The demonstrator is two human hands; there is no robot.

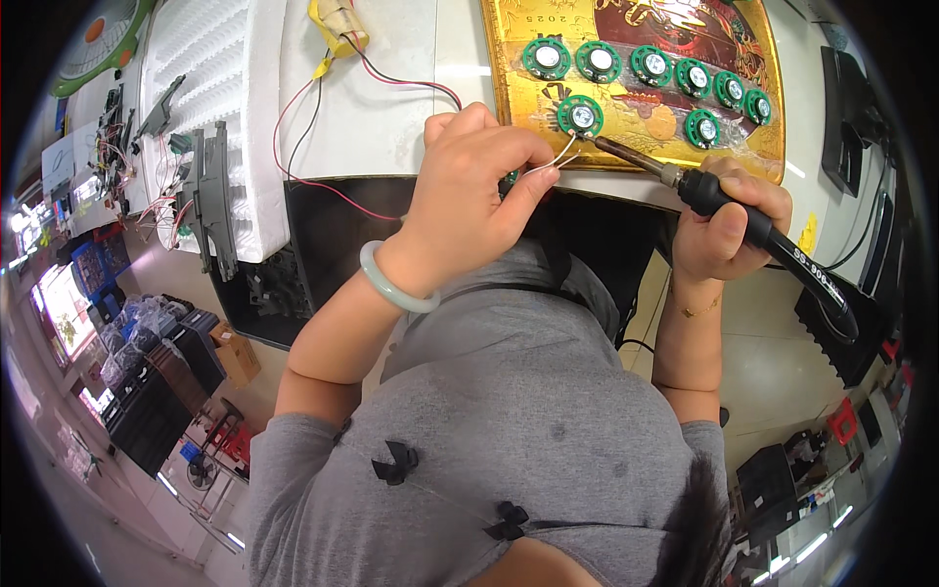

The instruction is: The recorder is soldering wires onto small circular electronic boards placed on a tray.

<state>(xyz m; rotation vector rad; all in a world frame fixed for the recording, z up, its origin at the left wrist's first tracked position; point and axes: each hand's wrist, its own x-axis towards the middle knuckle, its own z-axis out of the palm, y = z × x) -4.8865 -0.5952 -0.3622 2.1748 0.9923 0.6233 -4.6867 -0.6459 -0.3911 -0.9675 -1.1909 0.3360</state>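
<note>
My right hand [729,230] grips the black handle of a soldering iron [699,189]. The iron's tip is at the edge of a small round green speaker [580,115], where thin pale wires [563,159] meet it. My left hand [479,181] pinches those wires between thumb and forefinger, just left of the tip. Part of a small dark green piece shows under its fingers, mostly hidden. The speaker sits on a gold and dark red decorated panel [641,108], with several like it, among them a lone speaker [701,128] to the right.
A yellow-wrapped pack [337,27] with red and black leads lies at the back left; its leads run towards my left hand. Further left, a white foam tray [264,147] carries dark grey plastic parts [210,196]. A green fan [103,44] stands at far left.
</note>
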